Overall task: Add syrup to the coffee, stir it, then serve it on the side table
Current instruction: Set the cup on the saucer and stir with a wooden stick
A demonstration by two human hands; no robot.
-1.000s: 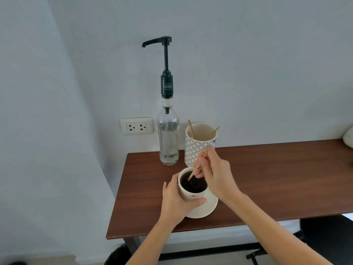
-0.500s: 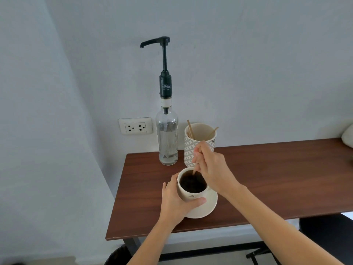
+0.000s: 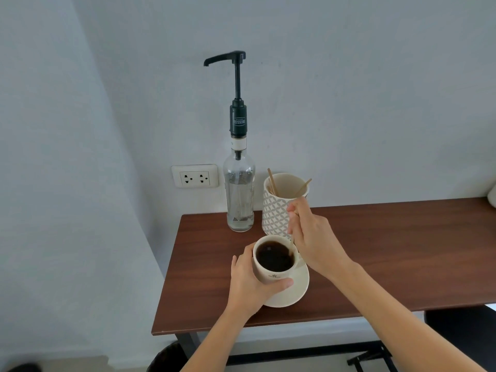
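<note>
A cream cup of black coffee point(image 3: 274, 256) stands on a cream saucer point(image 3: 295, 294) near the left end of the brown table point(image 3: 389, 251). My left hand point(image 3: 251, 287) wraps around the cup's near left side. My right hand point(image 3: 312, 237) hovers over the cup's right rim and pinches a thin wooden stirrer point(image 3: 291, 247), whose lower end dips into the coffee at the right edge. Behind the cup, a clear syrup bottle point(image 3: 239, 194) with a tall black pump stands against the wall.
A patterned white holder point(image 3: 279, 208) with wooden stirrers stands just behind the cup, to the right of the bottle. A wall socket point(image 3: 194, 175) sits left of the bottle. A dark chair point(image 3: 461, 334) shows below the table's right side, and a dark bin point(image 3: 167, 358) under its left.
The stirrer has swept from the left side of the coffee to the right rim, with my right hand shifting right and turning more upright. My left hand has stayed on the cup.
</note>
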